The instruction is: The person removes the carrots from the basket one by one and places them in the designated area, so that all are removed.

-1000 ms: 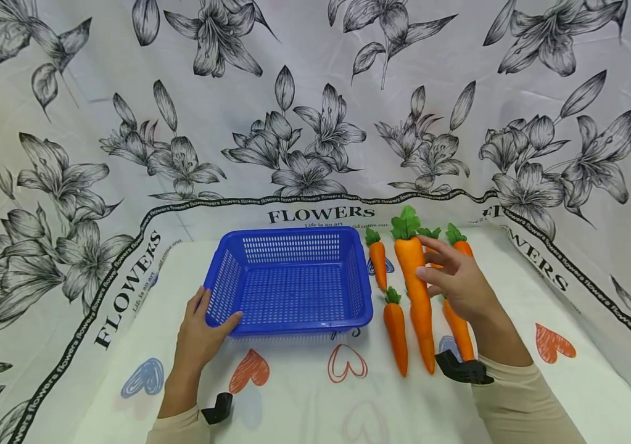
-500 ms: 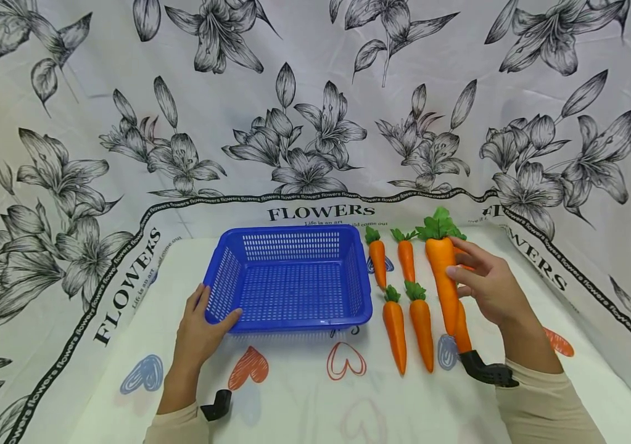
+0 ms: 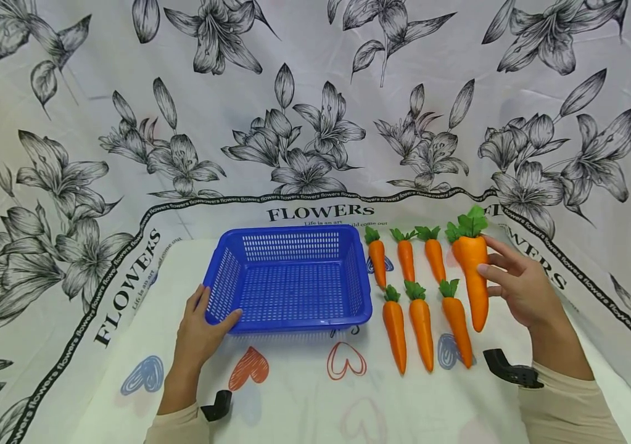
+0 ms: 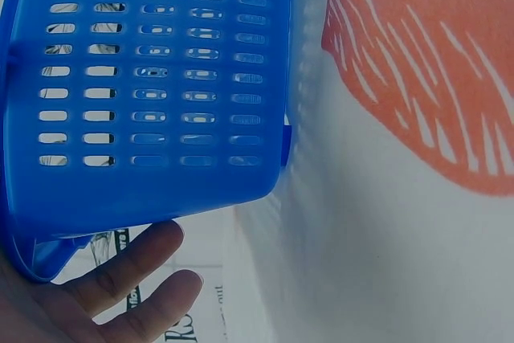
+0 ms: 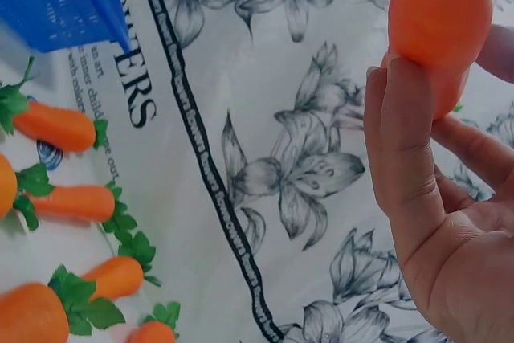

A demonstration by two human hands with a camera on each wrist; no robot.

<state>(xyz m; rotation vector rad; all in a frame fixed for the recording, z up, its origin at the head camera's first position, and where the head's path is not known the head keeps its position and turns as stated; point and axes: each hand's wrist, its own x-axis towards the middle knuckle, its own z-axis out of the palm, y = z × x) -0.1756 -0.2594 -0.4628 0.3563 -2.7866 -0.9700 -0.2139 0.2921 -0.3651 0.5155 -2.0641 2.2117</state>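
Observation:
My right hand [image 3: 523, 287] pinches a large carrot [image 3: 473, 277] near its leafy top, thumb on one side and fingers on the other. This carrot hangs tip down at the right of the table and overlaps another carrot behind it. In the right wrist view, the held carrot [image 5: 442, 18] is cut off by the top edge. My left hand [image 3: 198, 330] grips the near left corner of a blue plastic basket [image 3: 288, 324], thumb at the rim. Seen from the left wrist, two fingers [image 4: 136, 267] extend along the outside of the basket wall [image 4: 161, 186].
Several carrots lie in two rows right of the basket, among them a back-row carrot [image 3: 406, 259] and a front-row carrot [image 3: 395, 336]. A white cloth [image 3: 304, 394] with printed hearts covers the table. A flower-printed curtain [image 3: 315, 55] rises behind and at both sides.
My right hand has moved right with the large carrot, past the two rows, uncovering carrots behind it. My left hand and the basket have stayed in place.

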